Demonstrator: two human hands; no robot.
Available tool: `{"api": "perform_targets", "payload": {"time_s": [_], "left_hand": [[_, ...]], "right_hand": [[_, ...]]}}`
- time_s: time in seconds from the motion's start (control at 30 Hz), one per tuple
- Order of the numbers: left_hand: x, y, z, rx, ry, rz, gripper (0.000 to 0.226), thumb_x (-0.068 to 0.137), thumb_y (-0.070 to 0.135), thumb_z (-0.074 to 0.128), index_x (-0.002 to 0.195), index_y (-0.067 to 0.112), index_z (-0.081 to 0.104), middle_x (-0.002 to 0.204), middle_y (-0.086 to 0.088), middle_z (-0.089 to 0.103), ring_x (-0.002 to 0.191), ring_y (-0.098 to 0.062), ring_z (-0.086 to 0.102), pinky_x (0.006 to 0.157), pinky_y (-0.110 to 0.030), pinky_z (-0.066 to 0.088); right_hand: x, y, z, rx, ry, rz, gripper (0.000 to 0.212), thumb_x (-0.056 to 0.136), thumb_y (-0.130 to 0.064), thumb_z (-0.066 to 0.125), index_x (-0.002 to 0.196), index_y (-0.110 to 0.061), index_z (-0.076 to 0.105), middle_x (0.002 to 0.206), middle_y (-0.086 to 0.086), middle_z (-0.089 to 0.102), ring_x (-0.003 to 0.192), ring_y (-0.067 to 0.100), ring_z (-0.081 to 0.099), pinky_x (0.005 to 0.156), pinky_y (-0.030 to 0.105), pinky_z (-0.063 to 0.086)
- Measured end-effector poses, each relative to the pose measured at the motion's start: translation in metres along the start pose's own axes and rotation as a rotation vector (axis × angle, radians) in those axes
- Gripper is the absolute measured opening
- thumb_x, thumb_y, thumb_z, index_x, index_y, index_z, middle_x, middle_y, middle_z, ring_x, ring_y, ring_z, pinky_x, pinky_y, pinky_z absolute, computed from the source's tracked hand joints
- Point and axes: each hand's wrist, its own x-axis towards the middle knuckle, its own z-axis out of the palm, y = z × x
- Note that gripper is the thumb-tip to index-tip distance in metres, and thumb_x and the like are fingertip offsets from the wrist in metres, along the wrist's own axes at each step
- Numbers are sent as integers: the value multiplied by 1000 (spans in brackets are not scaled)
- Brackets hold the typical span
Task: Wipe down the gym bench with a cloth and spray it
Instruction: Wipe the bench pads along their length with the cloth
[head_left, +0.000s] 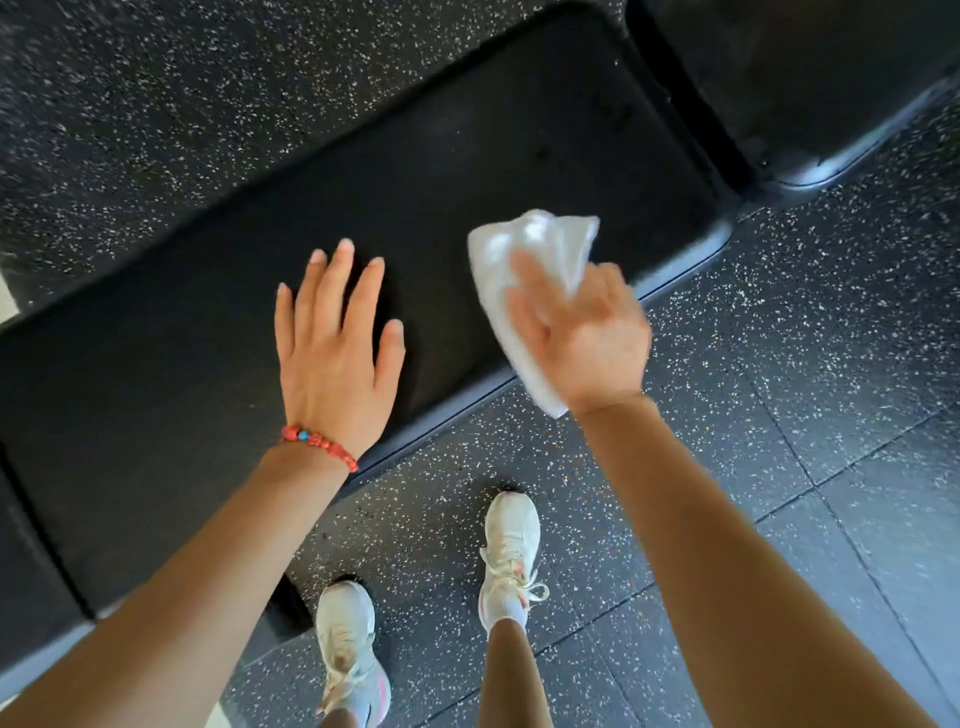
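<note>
The black padded gym bench (441, 156) runs diagonally from lower left to upper right. My left hand (335, 353) lies flat on its pad with fingers straight and spread; a red bead bracelet circles the wrist. My right hand (582, 338) is raised over the bench's near edge, blurred, palm turned toward me, holding a crumpled white cloth (524, 270) that sticks out above the fingers and hangs down past the wrist. No spray bottle is in view.
A second black pad (810, 78) adjoins the bench at the upper right across a narrow gap. Speckled black rubber floor tiles (779, 364) surround everything. My feet in white sneakers (509, 556) stand on the floor just in front of the bench.
</note>
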Motion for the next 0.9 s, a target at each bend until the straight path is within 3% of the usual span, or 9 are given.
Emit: {"api": "perform_targets", "payload": {"time_s": [0.17, 0.33, 0.47, 0.67, 0.8, 0.9], "left_hand": [[31, 40, 16, -13, -23, 70, 49, 91, 27, 37, 135, 7, 43, 146, -17, 36, 136, -36, 28, 110, -53, 14], [45, 51, 30, 41, -62, 46, 50, 92, 30, 35, 136, 9, 41, 147, -15, 34, 137, -35, 27, 110, -53, 15], [45, 49, 32, 61, -47, 51, 50, 92, 31, 35, 136, 10, 41, 146, -15, 36, 136, -34, 29, 110, -51, 15], [46, 50, 31, 77, -56, 36, 50, 91, 32, 36, 136, 11, 41, 146, -14, 36, 135, -32, 29, 110, -51, 15], [46, 53, 28, 76, -74, 23, 50, 89, 31, 37, 134, 10, 44, 145, -14, 39, 134, -33, 33, 110, -52, 19], [50, 54, 23, 79, -85, 17, 49, 87, 31, 40, 131, 10, 47, 142, -14, 42, 131, -33, 37, 107, -53, 23]], "right_hand": [[18, 74, -4, -47, 67, 194, 26, 87, -31, 57, 103, -16, 71, 63, 19, 57, 55, 31, 54, 42, 33, 43], [18, 67, -2, 83, 72, 347, 28, 85, -33, 60, 107, -18, 69, 72, 21, 59, 63, 34, 54, 52, 34, 44], [27, 70, -7, 57, -12, 319, 36, 85, -39, 59, 111, -16, 67, 71, 22, 57, 66, 34, 53, 57, 37, 44], [93, 67, 15, 2, -214, 325, 50, 90, -50, 40, 133, -23, 46, 98, 21, 56, 94, 32, 47, 75, 41, 33], [85, 62, 14, -32, -252, 359, 53, 91, -52, 39, 135, -23, 42, 95, 20, 55, 91, 32, 48, 74, 41, 33], [64, 56, 2, -3, -238, 370, 51, 89, -46, 50, 130, -16, 50, 83, 22, 56, 79, 34, 51, 66, 40, 38]]}}
